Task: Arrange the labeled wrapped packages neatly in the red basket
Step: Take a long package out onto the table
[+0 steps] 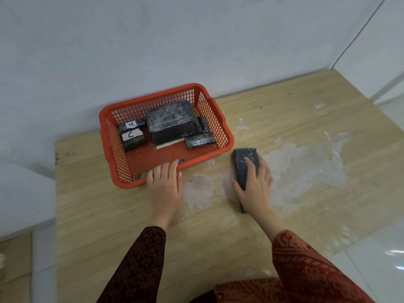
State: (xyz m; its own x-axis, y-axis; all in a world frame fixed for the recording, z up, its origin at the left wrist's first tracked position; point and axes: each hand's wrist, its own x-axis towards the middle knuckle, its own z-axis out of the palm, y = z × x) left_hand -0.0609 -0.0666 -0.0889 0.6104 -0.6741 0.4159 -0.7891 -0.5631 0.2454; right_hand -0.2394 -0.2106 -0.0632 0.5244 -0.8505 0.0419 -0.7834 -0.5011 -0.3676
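A red basket (166, 134) sits on a wooden bench (284, 119) and holds several dark wrapped packages: a large one (172, 121) in the middle, two smaller ones labeled A (132, 124) and C (131, 138) beyond the left hand's fingers. The left hand (165, 180) rests on the basket's near rim, fingers curled over it. Outside the basket, the right hand (254, 182) has its fingers clamped on another dark package (243, 162) lying on the bench.

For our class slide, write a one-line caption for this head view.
Left hand on red plastic mesh basket rim; right hand grips black wrapped package on wooden table.
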